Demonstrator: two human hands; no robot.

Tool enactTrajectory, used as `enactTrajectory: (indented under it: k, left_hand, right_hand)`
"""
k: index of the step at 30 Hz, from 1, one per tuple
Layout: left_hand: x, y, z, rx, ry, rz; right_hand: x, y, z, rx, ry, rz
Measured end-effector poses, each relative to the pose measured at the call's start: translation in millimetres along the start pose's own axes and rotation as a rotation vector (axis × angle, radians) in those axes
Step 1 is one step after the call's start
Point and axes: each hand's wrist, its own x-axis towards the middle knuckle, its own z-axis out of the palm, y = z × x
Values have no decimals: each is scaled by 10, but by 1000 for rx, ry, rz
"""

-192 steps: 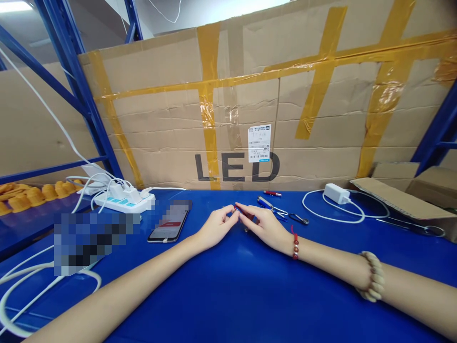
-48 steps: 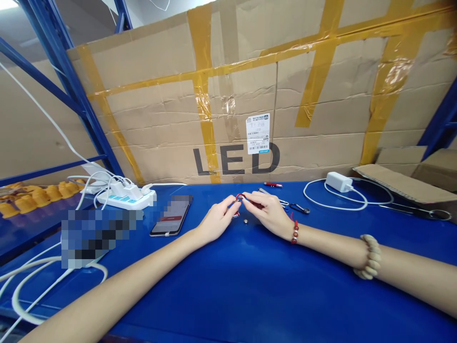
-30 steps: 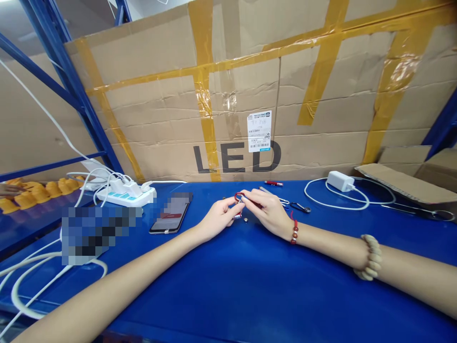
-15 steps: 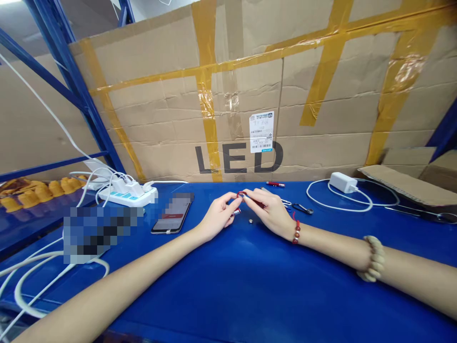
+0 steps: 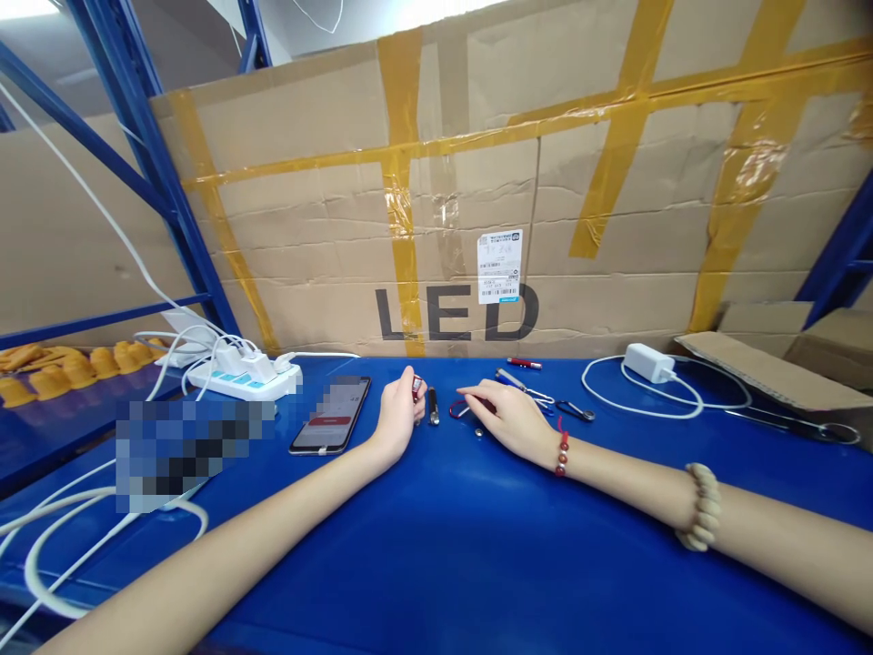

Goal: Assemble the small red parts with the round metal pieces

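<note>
Hands have separated: left hand [image 5: 397,411] now pinches a small red cylindrical piece [image 5: 416,388]; right hand [image 5: 508,418] rests open beside the red ring clip [image 5: 458,408].

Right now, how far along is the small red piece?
Done: a dark barrel and a button cell lie loose. In hand: the left hand pinches the small red piece, the right hand touches a red ring. Left: none of these is joined.

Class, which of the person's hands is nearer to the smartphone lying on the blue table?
Left. The left hand lies just right of the smartphone; the right hand rests farther right.
</note>
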Motion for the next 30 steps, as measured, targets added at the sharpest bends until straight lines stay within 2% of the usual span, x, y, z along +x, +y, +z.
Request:
enactTrajectory:
  k: [4,8,11,18,26,30]
  left_hand:
    - [1,4,3,-4,26,19]
    - [-44,22,13,43,3,72]
    - [-71,21,17,132,-13,118]
    - [-21,-66,10,131,69,147]
    - [-37,-45,22,128,-8,108]
    - [-37,-32,23,127,-21,102]
  right_hand:
    - [-12,-76,-30,32,-14,-150]
    - [-34,-152,-89,37,-176,-398]
    - [-36,-170,-121,39,-256,-484]
    - [-27,-189,-134,75,-286,-532]
    - [-37,-211,-120,104,-197,-451]
    - [-38,-215,-145,107,-226,-452]
